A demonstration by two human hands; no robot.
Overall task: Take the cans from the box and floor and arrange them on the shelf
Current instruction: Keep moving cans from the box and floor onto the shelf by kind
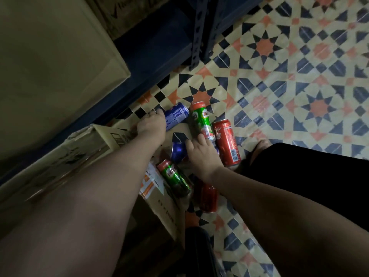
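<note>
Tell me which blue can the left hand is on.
The far blue can by the shelf: left hand rests on it. The other blue can sits under the right hand.

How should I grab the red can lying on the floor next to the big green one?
Wrap your hand around the middle of the red can from above. It lies flat on its side, its right side open to bare floor, while the green can crowds its left.
</note>
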